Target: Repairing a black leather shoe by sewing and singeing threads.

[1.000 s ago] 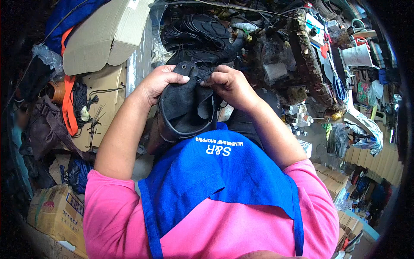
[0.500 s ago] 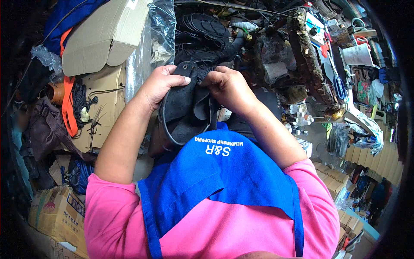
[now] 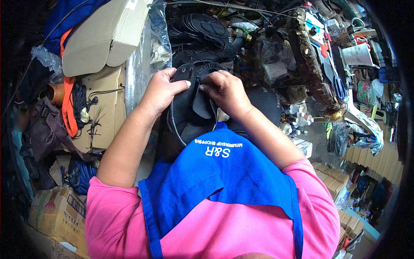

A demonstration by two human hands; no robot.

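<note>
Black boot (image 3: 183, 113) in grip | clamping eyelet flap (image 3: 183, 74) with left hand (image 3: 163, 90) | pinching facing flap (image 3: 202, 104) with narrowed right hand (image 3: 228, 91) | wearing blue apron (image 3: 185, 179)

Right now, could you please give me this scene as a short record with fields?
Left hand: gripping the upper edge of a black item, thumb beside a metal eyelet
Right hand: pinching the same item, farther right
Clothing: blue apron, pink shirt
Far left: orange strap, dark bag
Upper left: folded cardboard
Unclear: what the right fingers cover
</note>
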